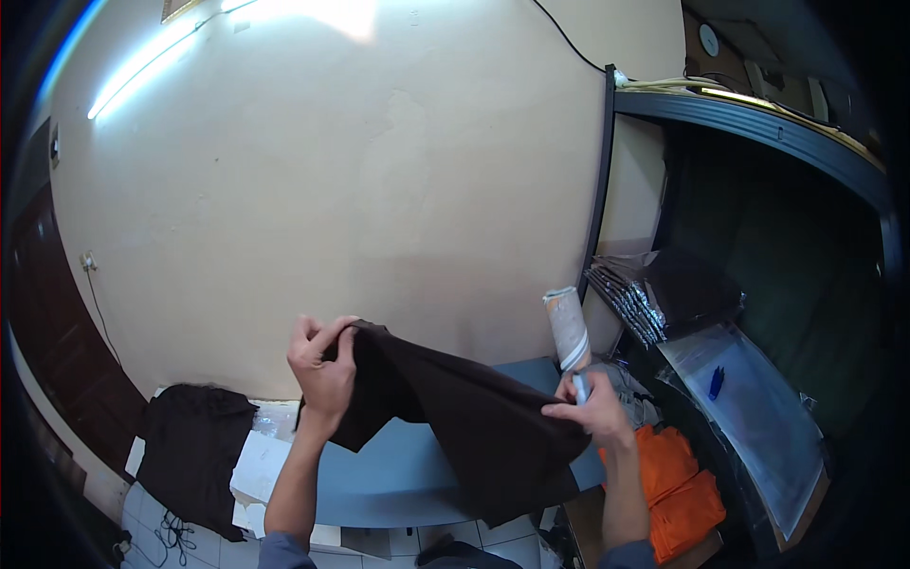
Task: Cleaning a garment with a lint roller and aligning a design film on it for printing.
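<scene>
A dark brown garment (474,408) hangs slantwise over a blue-grey ironing-board-shaped table (370,484). Its upper left corner is pinched in my left hand (324,368), raised above the table. My right hand (597,412) grips the pale handle of a lint roller (567,327), whose white cylinder points upward. The garment's right end reaches up against my right hand; whether those fingers also hold the cloth is hidden. The garment's lower edge droops to the table's near edge.
Left of the table lie a dark garment (194,455) and a white box (259,467). Orange cloth (678,493) is at the right. A rack (602,180) stands beside stacked dark packets (630,303) and clear plastic bags (758,427), with a blue pen-like item (717,382) on them.
</scene>
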A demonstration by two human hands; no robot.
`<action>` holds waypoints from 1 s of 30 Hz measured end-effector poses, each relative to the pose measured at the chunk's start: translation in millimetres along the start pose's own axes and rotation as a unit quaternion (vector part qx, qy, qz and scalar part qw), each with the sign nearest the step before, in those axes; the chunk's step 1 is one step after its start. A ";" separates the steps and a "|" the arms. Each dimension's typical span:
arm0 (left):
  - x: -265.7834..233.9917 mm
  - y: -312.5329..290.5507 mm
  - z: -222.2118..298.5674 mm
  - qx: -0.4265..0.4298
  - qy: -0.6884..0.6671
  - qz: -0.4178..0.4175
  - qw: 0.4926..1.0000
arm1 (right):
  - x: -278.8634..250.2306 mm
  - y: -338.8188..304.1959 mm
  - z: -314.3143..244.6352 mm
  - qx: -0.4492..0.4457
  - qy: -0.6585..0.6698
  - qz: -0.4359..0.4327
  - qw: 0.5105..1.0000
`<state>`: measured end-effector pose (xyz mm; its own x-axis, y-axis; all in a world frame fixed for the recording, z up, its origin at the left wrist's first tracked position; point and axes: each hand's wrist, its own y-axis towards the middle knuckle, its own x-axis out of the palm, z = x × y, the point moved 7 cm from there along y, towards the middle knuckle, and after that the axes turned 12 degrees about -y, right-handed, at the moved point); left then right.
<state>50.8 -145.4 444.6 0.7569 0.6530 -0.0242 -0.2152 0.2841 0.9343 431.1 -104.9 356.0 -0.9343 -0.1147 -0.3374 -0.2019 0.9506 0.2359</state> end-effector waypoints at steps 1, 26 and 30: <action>-6.1 4.3 0.1 0.001 0.009 0.008 1.000 | -8.9 1.0 -15.5 -0.001 0.001 0.001 1.000; -25.4 89.2 -109.6 -0.284 -0.235 -0.312 0.875 | -70.6 157.5 -185.5 -0.177 -0.069 -0.010 0.982; -37.0 99.6 -135.0 -0.239 -0.206 -0.225 0.922 | -64.7 162.0 -193.7 -0.164 -0.107 0.001 0.981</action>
<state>-81.9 -46.5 490.6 0.9849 0.0999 -0.1415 0.0046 0.8016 0.5979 402.0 0.7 592.5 -0.8588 -0.0167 -0.5120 -0.3168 0.8027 0.5053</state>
